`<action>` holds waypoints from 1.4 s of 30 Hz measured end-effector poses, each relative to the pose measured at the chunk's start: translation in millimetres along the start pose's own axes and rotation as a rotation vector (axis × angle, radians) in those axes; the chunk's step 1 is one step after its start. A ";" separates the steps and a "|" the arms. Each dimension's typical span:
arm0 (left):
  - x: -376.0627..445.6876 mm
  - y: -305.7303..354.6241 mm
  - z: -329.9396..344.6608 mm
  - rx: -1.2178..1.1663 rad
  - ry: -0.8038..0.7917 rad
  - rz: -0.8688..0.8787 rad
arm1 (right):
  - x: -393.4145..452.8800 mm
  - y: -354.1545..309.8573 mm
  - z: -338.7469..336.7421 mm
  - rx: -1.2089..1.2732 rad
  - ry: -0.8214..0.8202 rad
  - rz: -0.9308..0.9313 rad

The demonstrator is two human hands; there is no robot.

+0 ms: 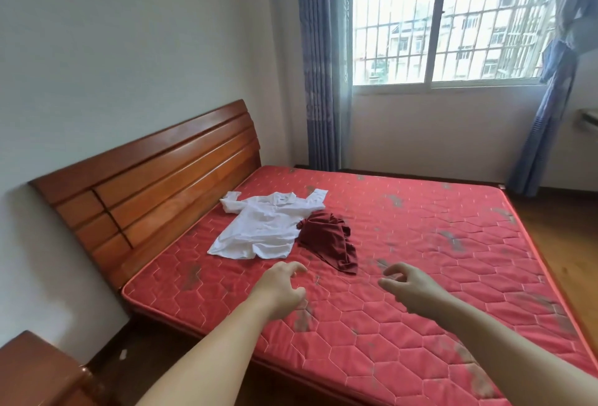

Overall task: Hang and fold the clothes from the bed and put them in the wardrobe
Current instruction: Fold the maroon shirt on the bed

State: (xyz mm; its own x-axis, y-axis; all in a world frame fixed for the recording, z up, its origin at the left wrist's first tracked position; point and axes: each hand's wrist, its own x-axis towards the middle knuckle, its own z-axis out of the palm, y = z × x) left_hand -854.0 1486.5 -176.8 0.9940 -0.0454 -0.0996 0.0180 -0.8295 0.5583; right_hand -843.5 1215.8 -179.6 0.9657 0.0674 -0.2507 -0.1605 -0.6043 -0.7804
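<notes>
A white long-sleeved shirt point(259, 226) lies spread flat on the red quilted mattress point(420, 244), near the headboard. A crumpled dark red garment point(330, 242) lies right beside it, touching its right edge. My left hand point(280, 289) hovers over the mattress just in front of the shirt, fingers loosely curled and holding nothing. My right hand point(411, 286) hovers to the right of the dark red garment's near corner, fingers also loosely curled and empty. No wardrobe is in view.
A wooden headboard point(152, 179) stands against the left wall. The corner of a wooden nightstand point(35, 373) sits at the bottom left. Blue curtains point(320, 66) frame a barred window point(446, 17) behind the bed. Wooden floor point(563, 244) runs along the bed's right side.
</notes>
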 end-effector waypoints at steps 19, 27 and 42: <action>264.9 -66.9 31.2 0.091 -0.125 -0.048 | 253.7 2.9 1.2 -0.402 0.023 0.094; 380.5 -56.7 64.2 0.144 -0.180 -0.117 | 392.9 33.6 -18.0 -0.253 -0.034 0.169; 565.2 -134.3 215.9 0.138 -0.445 -0.207 | 585.5 140.3 68.4 -0.093 -0.124 0.522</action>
State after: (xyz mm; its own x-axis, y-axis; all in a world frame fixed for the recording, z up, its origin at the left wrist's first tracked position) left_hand -317.9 1452.0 -485.8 0.8282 -0.0804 -0.5546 0.1652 -0.9106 0.3788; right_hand -314.6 1224.7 -475.1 0.7303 -0.1710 -0.6614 -0.5882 -0.6498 -0.4814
